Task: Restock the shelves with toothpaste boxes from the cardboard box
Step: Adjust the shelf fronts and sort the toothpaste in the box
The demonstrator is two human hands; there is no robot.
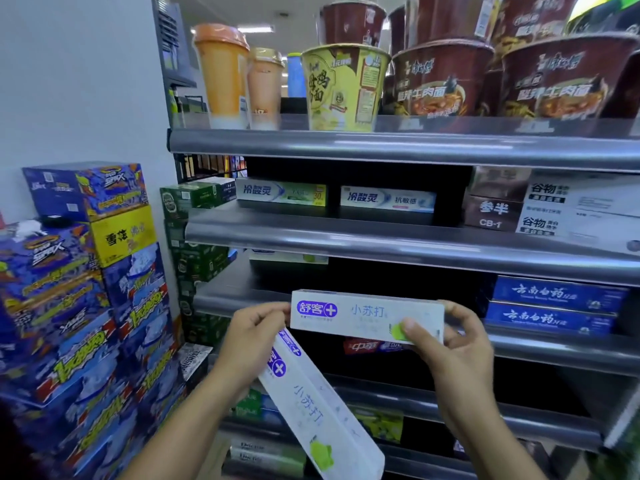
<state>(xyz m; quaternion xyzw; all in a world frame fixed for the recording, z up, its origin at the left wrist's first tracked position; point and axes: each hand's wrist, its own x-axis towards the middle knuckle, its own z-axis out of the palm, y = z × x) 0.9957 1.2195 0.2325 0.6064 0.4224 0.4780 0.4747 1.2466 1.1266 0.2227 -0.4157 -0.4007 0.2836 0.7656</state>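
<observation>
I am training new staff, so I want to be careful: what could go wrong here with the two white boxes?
The left hand grips the tilted box while also touching the level box; the tilted one may slip. The level box, held by the right hand, may catch the shelf edge.

White upper toothpaste box (367, 315) level, lower toothpaste box (320, 408) slanting down-right.

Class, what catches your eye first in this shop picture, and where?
At centre, the left hand and right hand hold a white toothpaste box level; a second toothpaste box slants down from the left hand. Instant noodle cups line the top shelf; blue cartons pile up at left.
</observation>
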